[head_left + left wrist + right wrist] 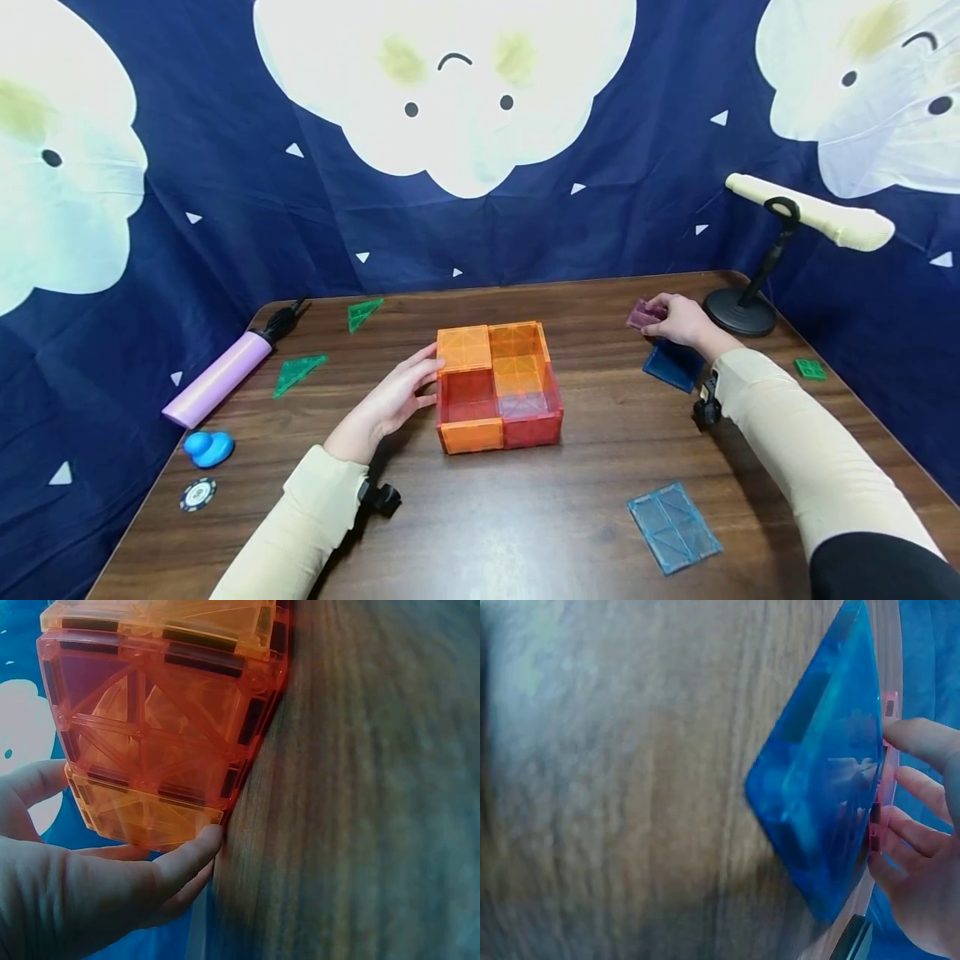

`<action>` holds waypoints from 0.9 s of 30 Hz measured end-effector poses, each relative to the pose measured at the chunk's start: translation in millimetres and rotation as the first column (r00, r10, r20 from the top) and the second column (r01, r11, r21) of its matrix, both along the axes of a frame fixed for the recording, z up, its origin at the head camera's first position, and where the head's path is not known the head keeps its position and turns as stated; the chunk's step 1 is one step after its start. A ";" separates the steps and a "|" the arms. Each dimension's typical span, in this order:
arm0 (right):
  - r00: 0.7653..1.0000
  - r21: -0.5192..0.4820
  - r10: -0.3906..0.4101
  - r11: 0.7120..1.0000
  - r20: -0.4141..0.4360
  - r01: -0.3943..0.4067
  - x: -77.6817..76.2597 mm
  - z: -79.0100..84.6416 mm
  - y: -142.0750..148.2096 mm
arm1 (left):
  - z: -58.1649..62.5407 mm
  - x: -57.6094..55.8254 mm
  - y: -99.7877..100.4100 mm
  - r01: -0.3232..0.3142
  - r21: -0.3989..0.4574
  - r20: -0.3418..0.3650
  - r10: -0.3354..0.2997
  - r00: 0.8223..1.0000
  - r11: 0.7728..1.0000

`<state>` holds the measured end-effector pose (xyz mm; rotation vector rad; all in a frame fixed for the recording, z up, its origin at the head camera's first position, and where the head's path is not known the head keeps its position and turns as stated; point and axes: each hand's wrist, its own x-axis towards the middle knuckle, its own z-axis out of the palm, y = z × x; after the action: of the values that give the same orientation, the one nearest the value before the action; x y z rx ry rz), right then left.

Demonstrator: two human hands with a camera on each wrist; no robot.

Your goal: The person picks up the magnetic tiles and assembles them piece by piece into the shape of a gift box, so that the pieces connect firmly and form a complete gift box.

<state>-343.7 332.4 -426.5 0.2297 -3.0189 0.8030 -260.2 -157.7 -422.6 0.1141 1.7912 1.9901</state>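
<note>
An open-topped box of orange and red translucent magnetic tiles (471, 435) stands mid-table, with an orange square tile (463, 347) over its far left corner. My left hand (393, 400) touches the box's left side; in the left wrist view its fingers lie against an orange wall (142, 821). At the right, my right hand (678, 321) pinches a purple magnetic tile (642, 315) low over the far part of the table. Dark blue tiles (672, 365) lie just in front of that hand, and their blue slab (829, 780) covers part of the right wrist view.
Light blue square tiles (675, 527) lie near the front right. Green triangles (300, 372), a lilac pump (217, 379), a blue duck (209, 448) and a poker chip (198, 494) are at left. A black stand (741, 311) and a small green piece (810, 369) are at right.
</note>
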 end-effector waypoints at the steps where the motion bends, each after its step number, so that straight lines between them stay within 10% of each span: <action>1: 1.000 0.006 0.004 1.000 -0.009 -0.004 -0.8 0.9 -1.2 | 0.3 -0.1 -0.2 0.000 0.003 -0.002 0.000 1.000 1.000; 16: 0.973 -0.196 0.162 0.961 -0.162 -0.193 15.8 22.6 -73.5 | -0.8 -1.7 -0.3 -0.003 -0.006 0.013 0.003 1.000 1.000; 27: 0.851 -0.188 0.436 0.847 -0.292 -0.498 38.8 46.4 -148.4 | -1.8 -1.8 -1.4 -0.008 -0.003 0.020 0.008 1.000 1.000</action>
<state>-304.9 183.9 -380.2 1.0131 -2.6142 1.0891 -262.0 -159.0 -424.4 0.0855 1.7844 1.9874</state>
